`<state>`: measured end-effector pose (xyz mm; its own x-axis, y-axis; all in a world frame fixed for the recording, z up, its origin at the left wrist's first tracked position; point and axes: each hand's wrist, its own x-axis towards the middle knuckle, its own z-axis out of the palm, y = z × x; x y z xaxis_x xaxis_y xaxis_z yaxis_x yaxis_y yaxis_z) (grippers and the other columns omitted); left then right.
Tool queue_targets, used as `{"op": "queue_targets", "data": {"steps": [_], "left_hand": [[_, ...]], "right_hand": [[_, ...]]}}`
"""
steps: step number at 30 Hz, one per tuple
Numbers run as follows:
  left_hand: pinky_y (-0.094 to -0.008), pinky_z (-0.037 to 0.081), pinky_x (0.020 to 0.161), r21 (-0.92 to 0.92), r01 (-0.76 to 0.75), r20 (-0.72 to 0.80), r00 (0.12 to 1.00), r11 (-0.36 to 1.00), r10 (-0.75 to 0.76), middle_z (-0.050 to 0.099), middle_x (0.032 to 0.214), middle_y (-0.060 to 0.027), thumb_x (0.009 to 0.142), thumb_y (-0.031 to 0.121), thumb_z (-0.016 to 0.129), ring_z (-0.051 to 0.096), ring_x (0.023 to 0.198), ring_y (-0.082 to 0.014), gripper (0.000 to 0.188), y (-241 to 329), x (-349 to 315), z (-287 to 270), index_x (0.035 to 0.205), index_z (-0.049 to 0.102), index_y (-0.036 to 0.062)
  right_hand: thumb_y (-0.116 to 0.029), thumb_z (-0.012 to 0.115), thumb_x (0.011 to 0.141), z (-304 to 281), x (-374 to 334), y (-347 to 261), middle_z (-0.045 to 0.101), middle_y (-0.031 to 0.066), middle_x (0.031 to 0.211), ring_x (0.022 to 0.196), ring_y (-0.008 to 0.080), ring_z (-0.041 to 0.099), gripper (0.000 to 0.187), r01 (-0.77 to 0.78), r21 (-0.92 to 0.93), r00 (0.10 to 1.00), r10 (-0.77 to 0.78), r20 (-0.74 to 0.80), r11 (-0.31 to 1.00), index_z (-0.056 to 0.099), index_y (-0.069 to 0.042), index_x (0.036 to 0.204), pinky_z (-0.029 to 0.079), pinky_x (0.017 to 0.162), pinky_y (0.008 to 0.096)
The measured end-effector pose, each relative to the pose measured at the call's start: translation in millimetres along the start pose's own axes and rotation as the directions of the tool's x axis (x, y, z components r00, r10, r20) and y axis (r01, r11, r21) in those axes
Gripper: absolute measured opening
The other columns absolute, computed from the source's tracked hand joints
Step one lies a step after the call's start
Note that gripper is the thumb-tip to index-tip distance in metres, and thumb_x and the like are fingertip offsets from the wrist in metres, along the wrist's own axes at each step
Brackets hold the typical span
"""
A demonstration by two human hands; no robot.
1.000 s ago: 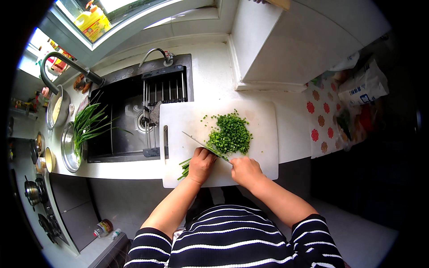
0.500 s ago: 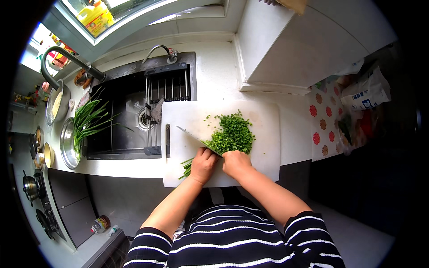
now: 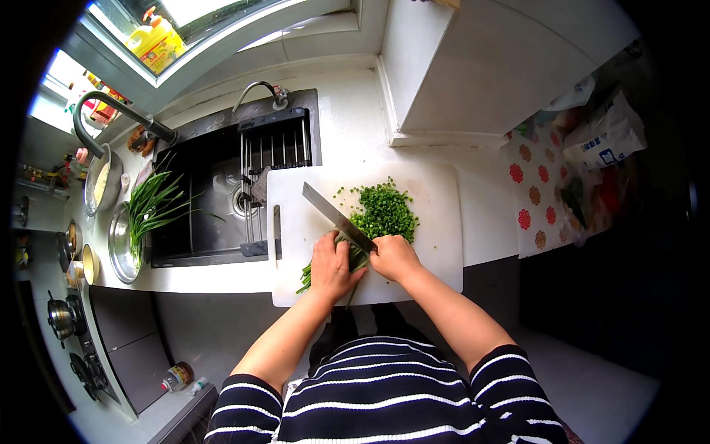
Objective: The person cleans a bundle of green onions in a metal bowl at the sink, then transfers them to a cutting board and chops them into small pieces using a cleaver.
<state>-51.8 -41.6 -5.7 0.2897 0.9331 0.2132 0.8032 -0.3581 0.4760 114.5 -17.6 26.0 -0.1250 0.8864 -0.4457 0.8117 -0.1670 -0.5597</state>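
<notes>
On the white cutting board (image 3: 436, 275), my right hand (image 3: 394, 257) is closed round the handle of a kitchen knife (image 3: 334, 214). Its broad blade slants up to the left, with its flat side showing. My left hand (image 3: 333, 268) lies just left of the knife, holding down a small bundle of green chives (image 3: 304, 278). The stalk ends poke out left of that hand, and more green shows between it and the blade. Beyond the knife sits a heap of finely chopped chives (image 3: 385, 214), with loose bits at its left side.
A dark sink (image 3: 211, 222) with a metal rack (image 3: 275, 148) adjoins the board's left edge. A steel bowl (image 3: 120, 251) of long chives (image 3: 151, 207) stands left of it. At the right lie a flowered mat (image 3: 526, 214) and plastic bags (image 3: 605, 137). A cabinet (image 3: 473, 74) rises behind.
The knife has lifted and tilted, so its flat side now shows and its tip points further away from me. My left hand has shifted slightly, its thumb spread toward the right.
</notes>
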Motion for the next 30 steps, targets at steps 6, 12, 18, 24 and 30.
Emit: {"op": "queue_targets", "data": {"steps": [6,12,18,24,30], "left_hand": [[-0.0447,0.045,0.091,-0.047,0.054,0.056,0.997,0.997,-0.051,0.047,0.121,-0.0220,0.060,0.023,0.083,0.048,0.110,-0.0399,0.056,-10.5,-9.2,8.4,0.101,0.050,0.0034],[-0.0436,0.045,0.090,-0.037,0.036,0.044,0.998,0.999,-0.035,0.049,0.120,-0.0198,0.063,0.017,0.079,0.049,0.109,-0.0383,0.050,-5.9,-6.8,-3.0,0.102,0.052,0.0037],[-0.0429,0.047,0.086,-0.082,-0.023,-0.016,1.000,0.996,0.022,0.050,0.113,-0.0168,0.064,0.014,0.077,0.050,0.102,-0.0370,0.044,-12.0,-10.2,4.6,0.100,0.054,0.0058],[-0.0395,0.050,0.078,-0.042,-0.156,-0.096,0.984,0.987,0.152,0.057,0.100,-0.0113,0.068,0.010,0.072,0.053,0.095,-0.0332,0.026,-15.6,-9.6,2.1,0.091,0.062,0.0061],[-0.0355,0.053,0.071,-0.011,-0.210,-0.150,0.967,0.978,0.206,0.060,0.090,-0.0063,0.069,0.009,0.071,0.057,0.087,-0.0284,0.017,-14.5,-4.6,-1.1,0.086,0.067,0.0079]], "right_hand": [[-0.016,0.057,0.079,0.5,-9.1,3.1,0.066,0.0187,0.074,0.073,0.0389,0.064,0.017,0.077,-0.025,0.993,-0.079,-0.083,0.997,0.070,-0.007,0.085,0.052,0.071,0.0467],[-0.016,0.057,0.079,-14.0,-23.4,0.1,0.068,0.0179,0.079,0.076,0.0378,0.066,0.019,0.026,-0.032,0.999,-0.027,-0.024,0.999,0.071,-0.010,0.090,0.053,0.073,0.0461],[-0.015,0.056,0.080,-13.0,-30.7,-2.0,0.068,0.0178,0.079,0.075,0.0375,0.066,0.019,0.024,-0.047,0.999,-0.026,-0.026,0.999,0.071,-0.010,0.091,0.054,0.073,0.0462],[-0.015,0.058,0.082,-1.3,-44.8,-6.8,0.068,0.0171,0.077,0.070,0.0360,0.066,0.016,0.133,-0.161,0.976,-0.158,-0.147,0.978,0.071,-0.010,0.088,0.054,0.068,0.0463],[-0.013,0.056,0.081,1.9,-46.2,-11.4,0.069,0.0165,0.080,0.072,0.0346,0.067,0.018,0.108,-0.228,0.987,-0.132,-0.089,0.968,0.071,-0.009,0.091,0.055,0.069,0.0453]]}}
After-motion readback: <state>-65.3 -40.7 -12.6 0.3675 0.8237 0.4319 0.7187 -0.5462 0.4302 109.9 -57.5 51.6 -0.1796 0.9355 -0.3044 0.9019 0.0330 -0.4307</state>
